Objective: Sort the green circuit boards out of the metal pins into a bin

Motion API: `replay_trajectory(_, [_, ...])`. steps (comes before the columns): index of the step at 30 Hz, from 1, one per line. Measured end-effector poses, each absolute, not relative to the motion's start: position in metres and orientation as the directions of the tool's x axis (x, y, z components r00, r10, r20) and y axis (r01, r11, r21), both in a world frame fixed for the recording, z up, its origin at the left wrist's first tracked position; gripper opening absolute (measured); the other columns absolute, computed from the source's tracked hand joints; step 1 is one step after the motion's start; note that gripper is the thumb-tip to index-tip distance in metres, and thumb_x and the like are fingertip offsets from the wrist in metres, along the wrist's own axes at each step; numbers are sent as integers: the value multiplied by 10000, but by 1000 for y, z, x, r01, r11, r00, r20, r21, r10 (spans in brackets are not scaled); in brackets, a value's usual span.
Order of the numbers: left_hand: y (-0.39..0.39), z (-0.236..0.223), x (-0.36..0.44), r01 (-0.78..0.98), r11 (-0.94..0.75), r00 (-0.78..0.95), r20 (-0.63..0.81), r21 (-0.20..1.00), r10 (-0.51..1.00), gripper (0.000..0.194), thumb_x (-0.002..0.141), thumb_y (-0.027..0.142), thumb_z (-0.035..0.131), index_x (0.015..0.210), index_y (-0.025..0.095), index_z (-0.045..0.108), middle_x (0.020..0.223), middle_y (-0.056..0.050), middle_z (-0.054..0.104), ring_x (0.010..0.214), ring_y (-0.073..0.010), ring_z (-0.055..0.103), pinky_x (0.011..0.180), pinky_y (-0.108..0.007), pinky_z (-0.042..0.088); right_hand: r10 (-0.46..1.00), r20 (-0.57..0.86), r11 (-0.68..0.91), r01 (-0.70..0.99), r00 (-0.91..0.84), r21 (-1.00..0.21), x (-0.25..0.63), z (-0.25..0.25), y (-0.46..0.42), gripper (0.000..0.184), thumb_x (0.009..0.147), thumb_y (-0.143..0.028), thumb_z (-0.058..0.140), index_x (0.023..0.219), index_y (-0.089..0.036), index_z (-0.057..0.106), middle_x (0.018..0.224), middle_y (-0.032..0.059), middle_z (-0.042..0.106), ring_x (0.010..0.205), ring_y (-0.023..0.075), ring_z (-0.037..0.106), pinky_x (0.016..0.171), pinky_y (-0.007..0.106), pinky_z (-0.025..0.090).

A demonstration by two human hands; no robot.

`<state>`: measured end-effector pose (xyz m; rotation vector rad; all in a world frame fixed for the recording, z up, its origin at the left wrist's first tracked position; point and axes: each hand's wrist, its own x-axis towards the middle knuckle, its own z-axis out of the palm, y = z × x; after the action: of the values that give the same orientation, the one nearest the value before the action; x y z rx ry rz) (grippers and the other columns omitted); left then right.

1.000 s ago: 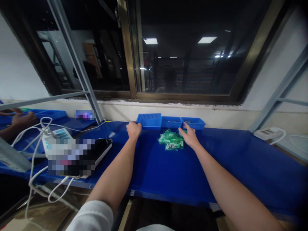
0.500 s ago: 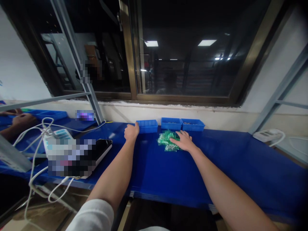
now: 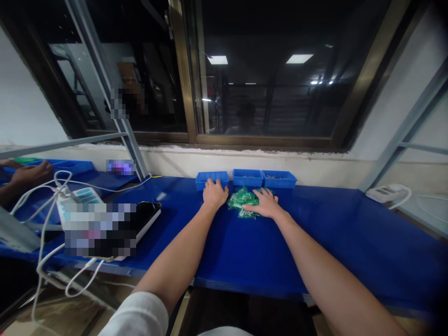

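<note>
A heap of small clear bags with green parts [image 3: 241, 199] lies on the blue bench [image 3: 315, 233] just in front of three blue bins. My right hand [image 3: 264, 204] lies flat on the heap, fingers stretched out. My left hand [image 3: 214, 193] rests at the front wall of the left blue bin [image 3: 212, 178], fingers curled over its edge, beside the heap. The middle blue bin [image 3: 248, 178] and the right blue bin [image 3: 279, 179] stand side by side behind the heap, with small parts inside.
A white device with a dark screen [image 3: 105, 221] and white cables [image 3: 52, 261] lies on the left of the bench. Another person's hand [image 3: 28, 173] works over blue trays at the far left. A white power strip [image 3: 387, 192] sits at the right. A window lies behind.
My left hand set the left bin down flat and slid right along its front. My right hand came down from the right bin's edge onto the heap of bags.
</note>
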<state>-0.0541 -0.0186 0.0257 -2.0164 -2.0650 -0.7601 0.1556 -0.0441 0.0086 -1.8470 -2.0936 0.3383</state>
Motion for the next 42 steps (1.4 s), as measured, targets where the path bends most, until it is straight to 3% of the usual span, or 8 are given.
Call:
replay_trajectory(6, [-1,16,-62,949,-30,-87,351,315,932,692,789,448,458,1371,122,275,1318,-234,351,1206,-362,398,929,-415,372,988,90,146,920,-122,-363,155,11,-43,1025,556,-811,470,1395,-256,271,1476,127,187,1340,373,108,1012,563,134])
replay_trajectory(13, [18,10,-67,926,-113,16,261,361,965,702,797,419,463,1394,139,221,1429,-177,260,1306,-275,307,1017,-322,312,986,111,156,918,-123,-365,154,12,-46,974,619,-798,410,1404,-250,236,1479,119,174,1354,336,52,1017,545,123])
replay_trajectory(17, [19,25,-60,973,-57,-44,425,222,904,512,794,319,460,1263,122,404,1259,-183,460,1162,-306,459,928,-384,382,980,179,155,905,-89,-396,153,13,-46,883,689,-771,344,1396,-250,257,1478,121,170,1349,326,55,1014,533,122])
replay_trajectory(20, [26,40,-48,984,-168,113,520,60,847,426,774,237,480,1187,134,466,1213,-166,491,1147,-300,449,915,-398,375,972,226,153,900,-63,-409,152,12,-44,797,743,-725,321,1386,-255,279,1464,116,209,1336,319,91,1009,523,136])
replay_trajectory(24, [44,48,-25,867,-479,491,388,-136,780,430,752,248,540,1173,176,486,1220,-126,523,1159,-274,437,947,-414,329,970,239,148,895,-49,-420,152,11,-45,741,770,-700,311,1374,-271,302,1443,106,258,1309,321,152,998,514,166])
replay_trajectory(27, [59,44,-11,838,-514,545,309,-184,779,317,776,261,528,1077,161,544,1126,-125,597,1094,-273,499,943,-452,315,971,236,143,894,-43,-424,151,11,-45,728,777,-694,306,1369,-271,313,1428,108,288,1295,323,180,990,508,182])
replay_trajectory(35, [82,43,-8,844,-530,520,359,-78,775,245,782,125,484,1008,127,578,1006,-122,642,951,-199,594,833,-275,426,956,291,170,862,-27,-478,149,15,-45,725,789,-684,276,1359,-240,332,1403,115,327,1279,318,201,984,508,199])
replay_trajectory(42, [50,56,-27,789,-615,480,608,16,632,213,811,145,470,970,113,609,898,-113,643,875,-210,602,816,-316,461,876,380,91,671,298,-736,163,28,-40,719,782,-691,256,1250,-186,464,1162,127,556,1123,310,419,936,481,306])
